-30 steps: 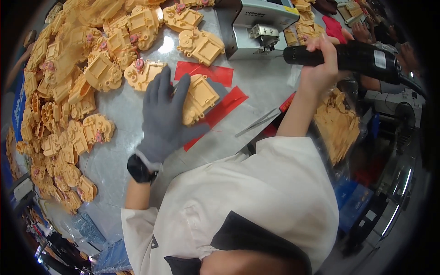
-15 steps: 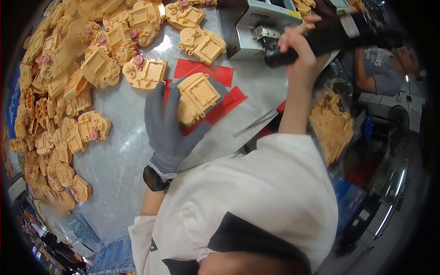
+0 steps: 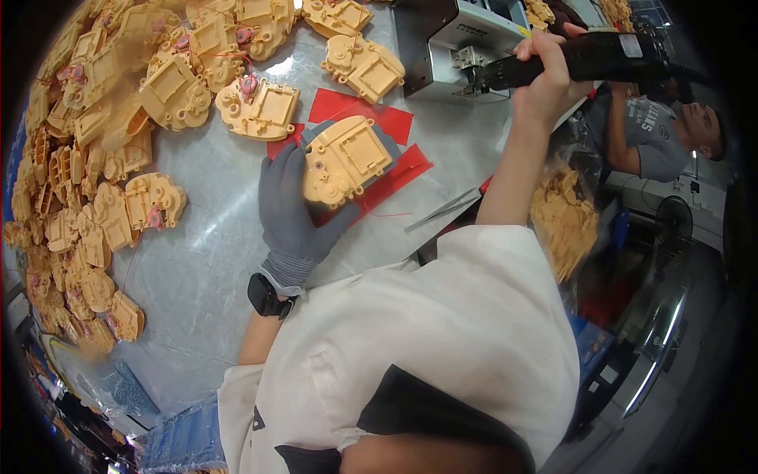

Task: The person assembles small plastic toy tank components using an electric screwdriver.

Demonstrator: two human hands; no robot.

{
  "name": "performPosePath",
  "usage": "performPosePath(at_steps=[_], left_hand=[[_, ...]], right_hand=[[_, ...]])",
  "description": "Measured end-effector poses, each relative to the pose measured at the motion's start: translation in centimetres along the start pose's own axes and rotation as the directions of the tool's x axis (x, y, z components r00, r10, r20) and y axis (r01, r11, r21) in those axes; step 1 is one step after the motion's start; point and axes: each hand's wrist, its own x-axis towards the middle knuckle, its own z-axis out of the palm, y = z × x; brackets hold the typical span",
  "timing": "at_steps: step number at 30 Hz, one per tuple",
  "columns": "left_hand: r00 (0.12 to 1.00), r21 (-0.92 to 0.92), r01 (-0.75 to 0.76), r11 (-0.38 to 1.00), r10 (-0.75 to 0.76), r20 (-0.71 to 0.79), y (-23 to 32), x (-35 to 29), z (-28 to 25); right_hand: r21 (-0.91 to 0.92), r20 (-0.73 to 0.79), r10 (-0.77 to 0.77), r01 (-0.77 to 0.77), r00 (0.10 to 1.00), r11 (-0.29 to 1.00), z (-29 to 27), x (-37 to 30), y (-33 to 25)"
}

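My gloved left hand (image 3: 294, 209) is closed around the left side of a yellow plastic housing (image 3: 347, 158) with a rectangular recess and rounded lobes. The housing rests on a grey block (image 3: 390, 142) between red strips (image 3: 399, 175) on the table. From its lower right side a thin red wire sticks out. Bare, my right hand (image 3: 546, 83) grips a black electric screwdriver (image 3: 596, 65), held almost level. The driver's tip is at the small metal outlet of a grey screw feeder (image 3: 444, 67); whether a screw is on the tip is too small to tell.
A large heap of yellow housings (image 3: 95, 126), some with pink round parts and red wires, covers the table's left side. Tweezers (image 3: 442, 212) lie near the front edge. To the right stand a bag of yellow parts (image 3: 564, 221) and a person in a grey shirt (image 3: 659, 126).
The screwdriver has swung, so its tip now points at the feeder's outlet. My left hand has shifted on the housing, and its rounded lobes show more. The view has shifted slightly.
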Motion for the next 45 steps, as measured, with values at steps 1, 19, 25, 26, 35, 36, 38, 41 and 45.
performPosePath(at_steps=[1, 19, 25, 26, 35, 36, 38, 41, 45], left_hand=[[1.0, 0.0, 0.002, 1.0, -0.002, 0.002, 0.1, 0.0, -0.1], [0.997, -0.086, -0.061, 0.994, 0.056, -0.056, -1.0, 0.1, -0.3], [0.998, -0.118, -0.062, 0.991, 0.058, -0.033, -1.1, -0.2, -0.5], [0.997, -0.104, -0.068, 0.992, 0.066, -0.026, -1.1, -0.2, -0.6], [0.999, -0.037, -0.038, 0.999, 0.038, -0.01, -1.3, -0.6, -0.4], [0.999, -0.017, -0.032, 0.999, 0.032, 0.005, -1.3, -0.5, -0.5], [1.0, -0.018, -0.019, 1.0, 0.02, 0.011, -1.3, -0.4, -0.6], [1.0, -0.018, -0.024, 1.0, 0.024, 0.013, -1.1, -0.3, -0.6], [0.998, -0.025, -0.056, 0.998, 0.056, 0.004, -1.1, 0.0, -0.6]], right_hand=[[-0.006, 0.015, 0.01, -0.01, 1.0, 1.0, 0.1, -0.1, 0.0], [0.177, 0.543, 0.166, -0.305, 0.823, 0.936, 4.0, -9.7, -6.1], [0.223, 0.447, 0.214, -0.339, 0.869, 0.914, 5.1, -10.7, -5.4], [0.205, 0.445, 0.234, -0.353, 0.864, 0.913, 5.1, -10.7, -5.1], [0.169, 0.456, 0.267, -0.377, 0.849, 0.911, 5.8, -11.1, -4.7], [0.165, 0.462, 0.274, -0.385, 0.844, 0.908, 5.9, -11.2, -4.6], [0.188, 0.469, 0.229, -0.35, 0.853, 0.918, 6.0, -11.3, -4.5], [0.145, 0.482, 0.167, -0.266, 0.86, 0.953, 5.7, -11.4, -4.3], [-0.011, 0.523, 0.139, -0.157, 0.841, 0.988, 5.7, -11.6, -4.6]])
